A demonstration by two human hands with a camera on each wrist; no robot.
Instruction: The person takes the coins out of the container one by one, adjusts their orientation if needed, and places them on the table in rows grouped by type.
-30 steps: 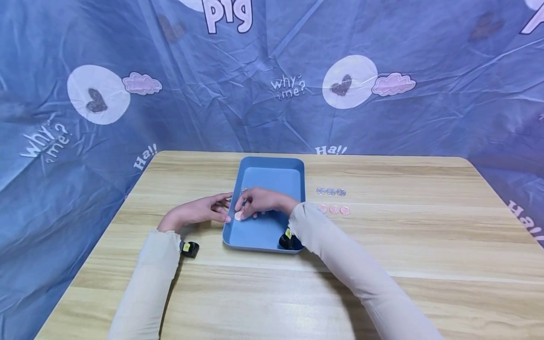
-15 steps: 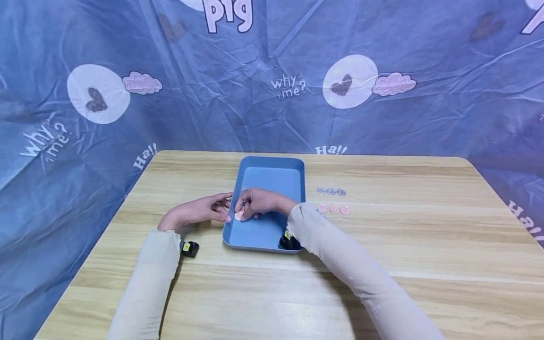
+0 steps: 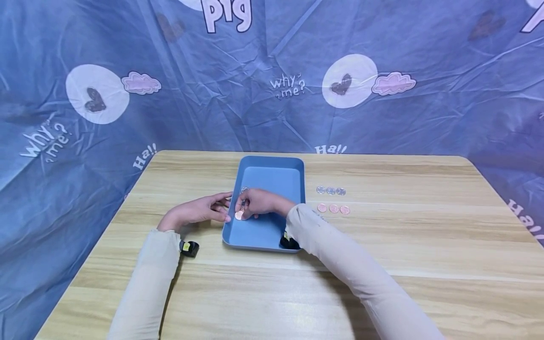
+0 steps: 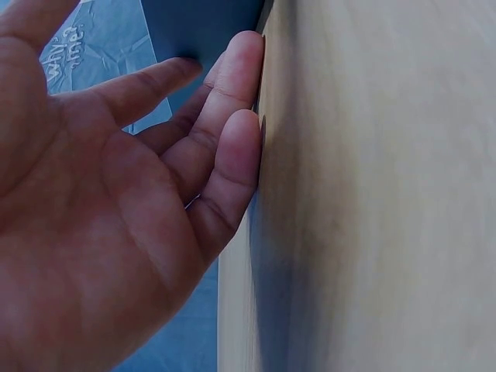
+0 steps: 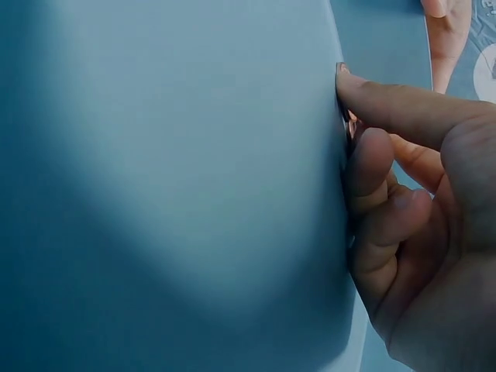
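Note:
A blue tray (image 3: 263,238) lies on the wooden table. Inside it, near the left wall, my right hand (image 3: 263,201) has its thumb and fingers at a copper-coloured coin (image 3: 239,215) on the tray floor. In the right wrist view the thumb of my right hand (image 5: 457,201) lies on the coin's edge (image 5: 339,71), with the fingers curled. A silver coin (image 3: 244,190) lies just beyond, partly hidden by the hand. Outside the left wall my left hand (image 3: 197,209) rests on the table with loosely bent fingers, fingertips against the tray.
Right of the tray lie a row of silver coins (image 3: 331,191) and, nearer, a row of copper coins (image 3: 334,208). A printed blue cloth (image 3: 272,118) hangs behind the wooden table (image 3: 425,236). Each wrist carries a small black camera (image 3: 190,249).
The copper coin under my right hand has shifted very slightly to the right. That forearm has drawn slightly left, showing more of the copper row. My left hand has stayed in place.

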